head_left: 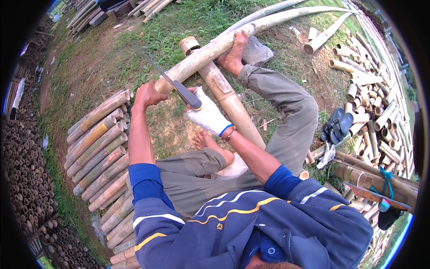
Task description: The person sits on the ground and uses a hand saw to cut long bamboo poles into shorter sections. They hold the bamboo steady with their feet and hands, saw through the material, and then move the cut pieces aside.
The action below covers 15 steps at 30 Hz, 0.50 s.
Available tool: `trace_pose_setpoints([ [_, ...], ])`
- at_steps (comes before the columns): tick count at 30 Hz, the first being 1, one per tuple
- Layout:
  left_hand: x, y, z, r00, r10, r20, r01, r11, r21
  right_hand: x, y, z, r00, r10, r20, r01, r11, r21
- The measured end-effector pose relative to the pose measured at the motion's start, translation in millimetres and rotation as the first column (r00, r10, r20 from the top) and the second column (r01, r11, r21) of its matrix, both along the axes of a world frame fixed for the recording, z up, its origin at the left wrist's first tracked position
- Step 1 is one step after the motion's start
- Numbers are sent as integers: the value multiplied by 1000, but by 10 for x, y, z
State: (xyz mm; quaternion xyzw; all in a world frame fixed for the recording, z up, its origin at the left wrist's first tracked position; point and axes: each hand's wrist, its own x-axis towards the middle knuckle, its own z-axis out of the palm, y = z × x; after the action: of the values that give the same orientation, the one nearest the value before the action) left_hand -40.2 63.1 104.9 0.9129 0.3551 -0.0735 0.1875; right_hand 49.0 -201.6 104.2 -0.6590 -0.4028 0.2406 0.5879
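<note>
A long bamboo pole (pixel 201 58) slants across in front of me, resting over a thicker bamboo support (pixel 224 92). My left hand (pixel 148 95), bare, is closed round the pole's near end. In a white knit glove with a blue cuff, my right hand (pixel 208 114) grips a hand saw by its dark handle (pixel 187 95); some of the fingers are hidden beneath. The saw blade (pixel 157 68) lies across the pole close to my left hand and points away to the far left. One bare foot (pixel 235 49) presses on the pole farther along.
Cut bamboo lengths (pixel 101 148) are stacked at my left, with many more tube ends (pixel 27 179) beyond. A heap of short pieces (pixel 376 103) lies at right, beside dark sandals (pixel 337 125). A grey stone (pixel 257 51) sits by the raised foot. Another cut piece (pixel 327 33) lies on the grass.
</note>
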Motion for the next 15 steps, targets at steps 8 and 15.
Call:
trace_pose_setpoints([
  [8,-65,-15,67,999,39,8,-39,998,40,-641,-2079,450,999,-17,39,27,957,-290],
  [15,73,-18,23,996,76,39,-77,997,22,-20,194,108,994,-62,88,67,997,-48],
])
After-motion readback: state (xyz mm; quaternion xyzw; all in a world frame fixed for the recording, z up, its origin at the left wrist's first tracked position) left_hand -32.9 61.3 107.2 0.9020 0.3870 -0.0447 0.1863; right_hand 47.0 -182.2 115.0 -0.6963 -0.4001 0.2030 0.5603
